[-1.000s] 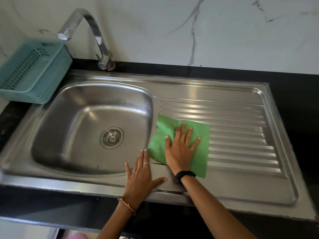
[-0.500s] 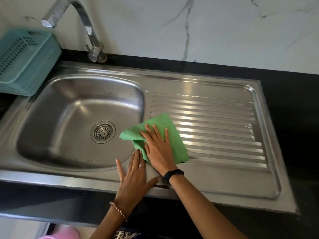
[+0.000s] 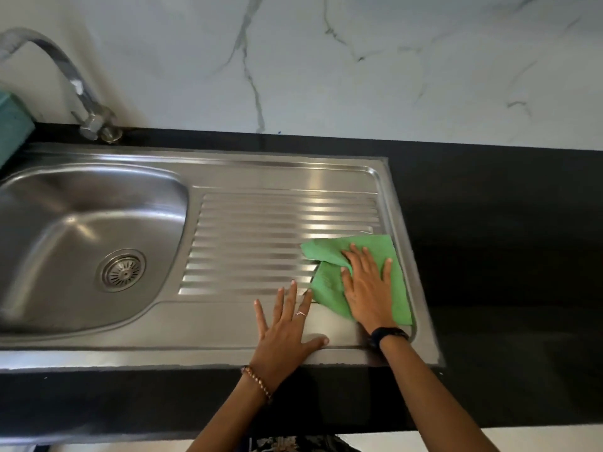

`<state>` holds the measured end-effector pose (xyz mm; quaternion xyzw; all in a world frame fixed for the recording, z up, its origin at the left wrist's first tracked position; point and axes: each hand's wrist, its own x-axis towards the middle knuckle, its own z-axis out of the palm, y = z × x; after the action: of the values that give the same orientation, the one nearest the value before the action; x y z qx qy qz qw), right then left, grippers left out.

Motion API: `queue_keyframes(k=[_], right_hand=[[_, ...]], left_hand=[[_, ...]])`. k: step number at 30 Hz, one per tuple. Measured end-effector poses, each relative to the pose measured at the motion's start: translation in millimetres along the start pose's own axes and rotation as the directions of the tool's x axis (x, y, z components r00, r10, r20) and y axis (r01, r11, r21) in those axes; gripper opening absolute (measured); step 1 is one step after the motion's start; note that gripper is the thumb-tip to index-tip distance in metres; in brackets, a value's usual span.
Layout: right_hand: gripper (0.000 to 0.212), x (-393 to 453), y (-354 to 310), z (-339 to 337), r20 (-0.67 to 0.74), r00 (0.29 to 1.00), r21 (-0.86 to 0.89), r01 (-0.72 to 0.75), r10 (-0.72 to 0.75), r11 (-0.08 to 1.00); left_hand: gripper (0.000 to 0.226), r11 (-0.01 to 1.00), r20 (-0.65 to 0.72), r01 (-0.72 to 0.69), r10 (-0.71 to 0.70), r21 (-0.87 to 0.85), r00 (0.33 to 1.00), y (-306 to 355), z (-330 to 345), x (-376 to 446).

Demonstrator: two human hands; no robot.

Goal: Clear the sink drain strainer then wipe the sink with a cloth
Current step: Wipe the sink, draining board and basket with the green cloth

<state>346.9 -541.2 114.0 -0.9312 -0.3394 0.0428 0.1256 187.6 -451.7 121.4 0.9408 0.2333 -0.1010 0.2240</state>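
Note:
A stainless steel sink (image 3: pixel 98 197) takes up the left, with its round drain strainer (image 3: pixel 121 270) seated in the basin floor; I see no debris on it. To the right runs the ribbed drainboard (image 3: pixel 277 230). A green cloth (image 3: pixel 328 251) lies partly folded at the drainboard's right end. My right hand (image 3: pixel 368 288) presses flat on that cloth, fingers spread. My left hand (image 3: pixel 284 334) rests palm-down on the sink's front rim, just left of the cloth, holding nothing.
A curved chrome tap (image 3: pixel 75 83) stands behind the basin. A corner of a teal plastic basket (image 3: pixel 13 125) shows at the far left edge. Black countertop (image 3: pixel 489 256) surrounds the sink, with a marble wall behind.
My right hand has slid the cloth from the basin's edge across the drainboard to its right end. My left hand has shifted right along the front rim. The view has panned right.

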Motion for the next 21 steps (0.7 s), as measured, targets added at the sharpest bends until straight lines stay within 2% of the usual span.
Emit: queue_keyframes(k=[4,9,12,14,17,21], right_hand=[[0.048,-8,20,-13,0.004,1.0,-0.098,-0.023,0.024,0.995],[0.056,-55,22,-13,0.023,0.984,-0.127,-0.17,0.175,0.977],[0.074,-74,24,-14,0.037,0.976,-0.131,-0.208,0.214,0.969],[0.078,-62,25,-12,0.014,0.975,-0.131,-0.217,0.221,0.967],[0.07,-18,33,-12,-0.017,0.98,-0.154,-0.197,0.196,0.968],[0.063,44,40,-12,0.036,0.984,-0.179,-0.165,0.174,0.97]], left_hand=[[0.084,0.999,0.009,-0.029,0.029,0.035,1.0,11,-1,2],[0.079,0.997,0.04,-0.014,0.011,0.081,0.999,14,-5,0],[0.078,0.993,0.056,-0.017,0.011,0.114,0.998,16,-5,2],[0.077,0.99,0.071,-0.022,0.012,0.141,0.997,16,-5,2],[0.076,0.987,0.091,-0.019,0.004,0.157,0.996,17,-5,3],[0.075,0.987,0.105,-0.015,-0.002,0.161,0.995,18,-6,4]])
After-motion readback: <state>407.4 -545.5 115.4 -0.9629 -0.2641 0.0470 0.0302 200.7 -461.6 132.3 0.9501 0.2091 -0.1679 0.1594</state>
